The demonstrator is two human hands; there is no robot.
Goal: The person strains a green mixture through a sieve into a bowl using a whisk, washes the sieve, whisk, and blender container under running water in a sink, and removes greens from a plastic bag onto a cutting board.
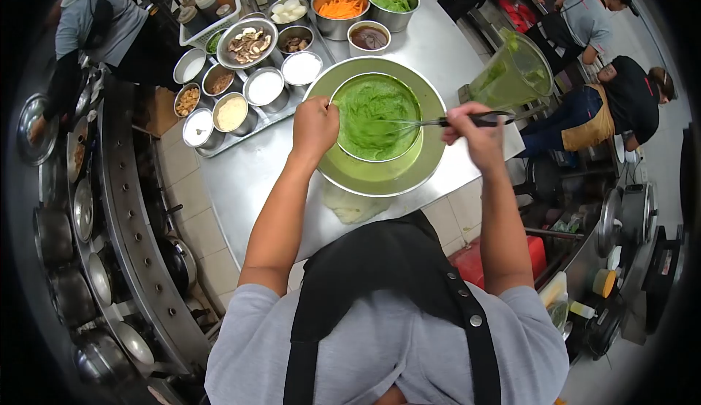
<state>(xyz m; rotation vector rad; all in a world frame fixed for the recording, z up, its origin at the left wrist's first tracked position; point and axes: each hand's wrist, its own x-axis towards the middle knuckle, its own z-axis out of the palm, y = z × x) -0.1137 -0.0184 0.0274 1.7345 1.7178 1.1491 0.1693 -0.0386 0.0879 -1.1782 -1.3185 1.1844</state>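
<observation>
"How many hands of the wearer could you see?"

"Two. The left hand (pixel 318 129) was closed on the left rim of one small round metal bowl (pixel 400 152). The right hand (pixel 473 129), somewhat blurred, held one metal wire whisk with a black handle (pixel 432 121)."

"And where was the whisk?"

"Its wires were in the thick bright-green mixture (pixel 369 102) inside the small bowl. This bowl sat within one wide round metal bowl (pixel 405 173), upon the shiny steel bench (pixel 255 178)."

"Which parts were difficult to see?"

"The ends of the wires were sunk in the mixture, and one pale cloth (pixel 354 208) was partly hidden beneath the wide bowl. Whether the two bowl bottoms touched, I could not tell."

"What did the other containers have in them?"

"I counted, among others, two deep metal pots, one with orange shreds (pixel 337 29) and one with green slices (pixel 394 21); one metal bowl of sliced mushrooms (pixel 248 65); and one small bowl of brown sauce (pixel 369 52). At the right, one transparent jug (pixel 511 76) was smeared with green."
</observation>
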